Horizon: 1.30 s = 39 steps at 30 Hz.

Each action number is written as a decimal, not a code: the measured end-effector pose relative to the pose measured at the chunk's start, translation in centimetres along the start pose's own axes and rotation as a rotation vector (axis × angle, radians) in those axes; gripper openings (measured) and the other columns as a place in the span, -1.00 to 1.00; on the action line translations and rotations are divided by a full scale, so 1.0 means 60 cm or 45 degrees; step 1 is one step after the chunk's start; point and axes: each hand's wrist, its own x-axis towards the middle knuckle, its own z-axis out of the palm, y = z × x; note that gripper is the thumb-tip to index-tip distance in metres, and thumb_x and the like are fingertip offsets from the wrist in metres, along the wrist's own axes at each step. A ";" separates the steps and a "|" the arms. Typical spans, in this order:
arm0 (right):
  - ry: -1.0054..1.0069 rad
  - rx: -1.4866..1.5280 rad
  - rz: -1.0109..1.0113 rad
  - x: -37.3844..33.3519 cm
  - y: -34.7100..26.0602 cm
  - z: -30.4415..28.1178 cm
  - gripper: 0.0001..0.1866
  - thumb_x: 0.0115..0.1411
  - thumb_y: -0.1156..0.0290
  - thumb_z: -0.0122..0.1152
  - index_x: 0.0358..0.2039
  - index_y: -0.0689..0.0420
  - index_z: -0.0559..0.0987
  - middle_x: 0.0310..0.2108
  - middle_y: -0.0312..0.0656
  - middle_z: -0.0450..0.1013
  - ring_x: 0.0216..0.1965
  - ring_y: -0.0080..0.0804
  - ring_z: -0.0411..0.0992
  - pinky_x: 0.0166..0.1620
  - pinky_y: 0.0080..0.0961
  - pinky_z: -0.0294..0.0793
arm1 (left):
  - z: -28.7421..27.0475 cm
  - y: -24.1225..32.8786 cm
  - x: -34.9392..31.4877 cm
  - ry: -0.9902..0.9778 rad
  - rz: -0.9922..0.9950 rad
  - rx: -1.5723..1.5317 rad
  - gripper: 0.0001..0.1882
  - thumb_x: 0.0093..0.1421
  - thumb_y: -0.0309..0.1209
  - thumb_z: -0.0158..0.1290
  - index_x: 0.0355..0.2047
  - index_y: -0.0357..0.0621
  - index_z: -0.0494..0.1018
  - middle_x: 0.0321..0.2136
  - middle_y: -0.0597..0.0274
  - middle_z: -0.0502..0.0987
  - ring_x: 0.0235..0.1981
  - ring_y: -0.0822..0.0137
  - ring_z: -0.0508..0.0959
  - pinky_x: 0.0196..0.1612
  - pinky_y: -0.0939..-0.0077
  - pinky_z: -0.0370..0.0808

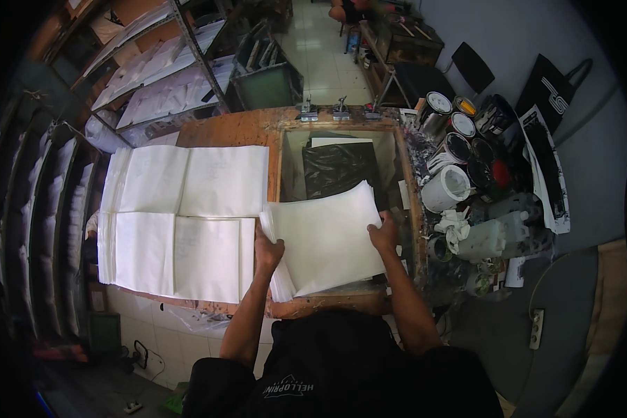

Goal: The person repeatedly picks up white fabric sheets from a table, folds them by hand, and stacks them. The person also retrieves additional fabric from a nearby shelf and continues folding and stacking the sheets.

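Observation:
A thick stack of white sheets (327,240) lies tilted between my two hands, its left edge fanned into many layers. My left hand (266,249) grips that fanned edge, thumb on top and fingers hidden. On the opposite edge, my right hand (383,233) is closed with the thumb above and the other fingers mostly out of sight. Beneath the stack is a wood-framed glass panel (405,177). A black plastic sheet (338,167) shows on the panel beyond the stack. More white sheets (226,181) lie in overlapping rows just left of my left hand.
The wooden table (237,130) has metal clamps (341,109) along its far edge. Paint cans (439,104), a white bucket (446,188) and a translucent jug (484,233) crowd the right side. Shelves (160,73) with white sheets stand far left. A person (348,12) is at the far end.

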 end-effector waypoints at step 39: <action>-0.357 -0.341 -0.246 0.004 -0.062 -0.054 -0.33 -0.11 0.10 0.48 -0.03 0.23 0.53 -0.25 0.04 0.58 -0.20 -0.08 0.57 -0.11 -0.27 0.51 | 0.026 -0.012 0.023 -0.167 0.077 -0.136 -0.27 0.05 -0.55 0.13 0.25 -0.29 0.11 0.00 -0.08 0.45 -0.01 0.14 0.49 0.03 0.30 0.44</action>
